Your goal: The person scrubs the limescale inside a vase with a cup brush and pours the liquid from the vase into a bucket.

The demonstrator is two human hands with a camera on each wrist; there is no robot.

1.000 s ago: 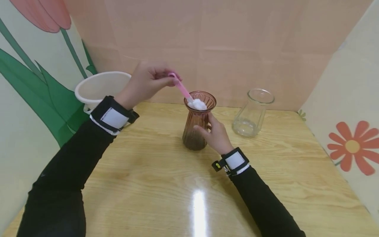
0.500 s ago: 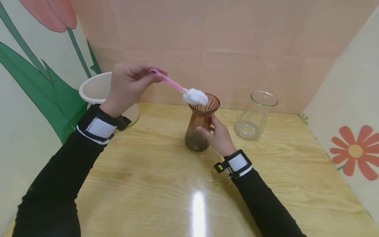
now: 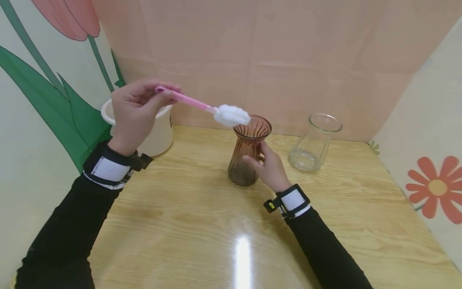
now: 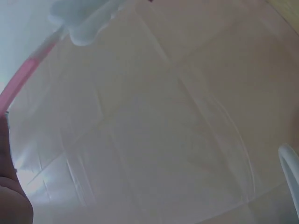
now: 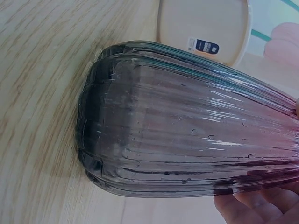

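Two hands work over a wooden worktop [image 3: 187, 224]. Near its middle stands a ribbed brown glass vase [image 3: 248, 154], upright; the right hand [image 3: 268, 168] holds it from its 4 o'clock side, thumb in front and fingers [image 3: 262, 149] curled round the body toward the far side. In the right wrist view the vase [image 5: 196, 140] fills the picture, with fingertips [image 5: 252, 205] against its glass at the lower right. The left hand [image 3: 135, 108] is raised at 10 o'clock of the vase and pinches the end of a pink-handled brush [image 3: 202, 106] between thumb and curled fingers; the white sponge head [image 3: 231, 115] hangs in the air just above and to the 10 o'clock of the vase's rim, outside the mouth. The left wrist view shows the pink handle [image 4: 23, 79] and pale sponge head [image 4: 77, 21] against the wall. Behind the left hand, at 9 o'clock of the vase, stands a white bucket [image 3: 157, 132]. At 3 o'clock of the vase, well apart, stands a clear glass vase [image 3: 313, 144].
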